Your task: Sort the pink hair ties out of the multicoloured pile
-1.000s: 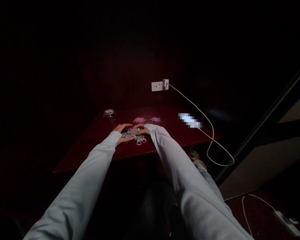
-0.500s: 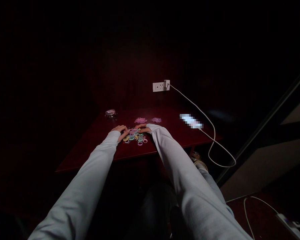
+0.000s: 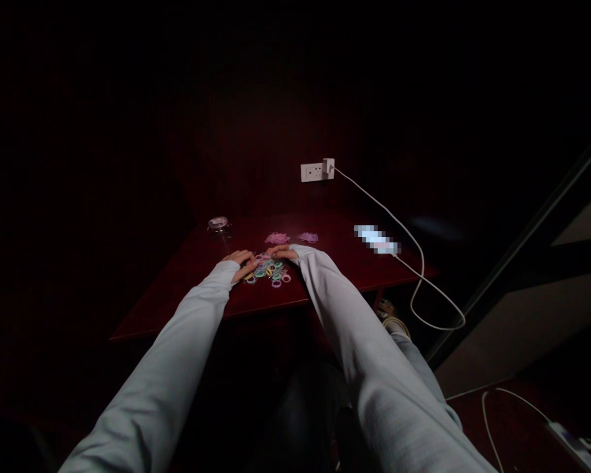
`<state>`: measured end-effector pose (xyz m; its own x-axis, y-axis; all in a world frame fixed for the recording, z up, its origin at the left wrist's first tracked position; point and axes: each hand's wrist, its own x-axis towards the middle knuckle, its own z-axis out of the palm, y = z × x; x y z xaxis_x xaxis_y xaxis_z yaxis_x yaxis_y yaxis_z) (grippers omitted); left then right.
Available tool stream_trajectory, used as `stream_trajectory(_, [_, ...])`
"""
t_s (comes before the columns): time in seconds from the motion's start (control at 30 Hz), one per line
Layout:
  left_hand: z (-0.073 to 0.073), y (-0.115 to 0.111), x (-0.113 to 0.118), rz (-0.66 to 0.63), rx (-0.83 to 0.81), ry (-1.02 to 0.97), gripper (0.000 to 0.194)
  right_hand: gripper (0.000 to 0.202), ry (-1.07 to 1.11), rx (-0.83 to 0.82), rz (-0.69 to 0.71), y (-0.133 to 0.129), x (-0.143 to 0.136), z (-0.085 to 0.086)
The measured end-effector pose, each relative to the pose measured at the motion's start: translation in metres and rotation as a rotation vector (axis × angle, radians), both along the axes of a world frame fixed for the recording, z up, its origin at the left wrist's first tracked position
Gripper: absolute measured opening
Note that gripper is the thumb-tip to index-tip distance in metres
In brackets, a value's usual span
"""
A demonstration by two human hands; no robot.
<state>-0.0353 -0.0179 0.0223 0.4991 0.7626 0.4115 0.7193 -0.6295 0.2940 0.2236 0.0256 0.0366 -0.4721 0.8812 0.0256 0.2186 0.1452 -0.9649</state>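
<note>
A pile of small coloured rings point(image 3: 276, 277), yellow, green, pink and purple, lies near the front edge of the dark red table point(image 3: 172, 289). My left hand point(image 3: 241, 261) rests at the pile's left side, its fingers apart and bent over the rings. At the back right of the pile is my right hand point(image 3: 282, 252), with its fingertips among the rings; whether it pinches one is too small to tell. Behind the pile lie a pink heap point(image 3: 277, 238) and a smaller purple heap point(image 3: 308, 237) of thin bands.
A clear jar with a lid point(image 3: 218, 225) stands at the back left. On the right, a blurred lit phone point(image 3: 377, 240) has a white cable point(image 3: 421, 263) running to a wall socket point(image 3: 311, 172). A power strip point(image 3: 574, 447) lies on the floor.
My left hand has shifted slightly, its fingers now further over the left of the pile. My right hand has barely moved.
</note>
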Motion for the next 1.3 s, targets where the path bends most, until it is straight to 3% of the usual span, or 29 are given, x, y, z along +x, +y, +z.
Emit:
stream_trajectory(0.17, [-0.003, 0.0, 0.003, -0.058, 0.025, -0.004, 0.033, 0.007, -0.014, 0.056, 0.008, -0.002, 0.001, 0.001])
stream_trajectory(0.3, [-0.005, 0.002, 0.004, -0.095, 0.037, -0.039, 0.034, 0.017, -0.022, 0.091, 0.029, -0.003, 0.001, 0.0])
stream_trajectory(0.5, [-0.007, 0.006, 0.002, -0.135, 0.106, -0.058, 0.035, 0.021, -0.07, 0.066, 0.035, -0.002, 0.002, 0.001])
stream_trajectory(0.83, [0.002, 0.007, 0.0, -0.055, 0.199, -0.101, 0.034, 0.012, -0.037, 0.038, -0.01, 0.008, -0.003, -0.005])
stream_trajectory(1.07, [0.011, -0.001, 0.003, -0.005, 0.149, -0.151, 0.037, 0.029, 0.154, 0.129, -0.182, 0.002, -0.014, -0.013])
stream_trajectory(1.17, [0.013, -0.003, 0.004, 0.003, 0.13, -0.162, 0.039, 0.027, 0.097, 0.156, -0.265, -0.007, -0.019, -0.01])
stream_trajectory(1.3, [0.011, -0.001, 0.005, 0.011, 0.135, -0.174, 0.04, 0.021, 0.002, 0.183, -0.239, -0.019, -0.022, -0.003])
